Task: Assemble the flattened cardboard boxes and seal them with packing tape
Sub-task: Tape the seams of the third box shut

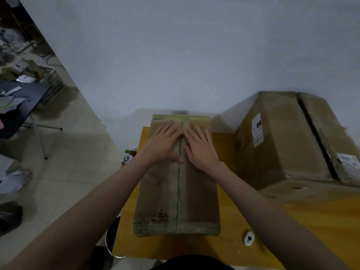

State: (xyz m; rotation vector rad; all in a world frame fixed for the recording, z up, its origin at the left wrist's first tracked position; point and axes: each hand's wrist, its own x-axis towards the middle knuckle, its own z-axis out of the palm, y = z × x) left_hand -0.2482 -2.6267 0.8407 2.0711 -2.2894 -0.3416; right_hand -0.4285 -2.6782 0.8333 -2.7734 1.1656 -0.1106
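large brown cardboard box (288,137) cut off at right edge | black folding table (21,100) cut by left edge, papers on it too blurred to read | small white round object (249,238) too small to identify | bottle with printed label (129,157) mostly hidden behind yellow wooden table (194,244) | shipping label (257,129) text illegible

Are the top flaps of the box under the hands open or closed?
Closed. The two flaps of the cardboard box lie flat and meet along a centre seam, with the left hand and right hand pressing on them.
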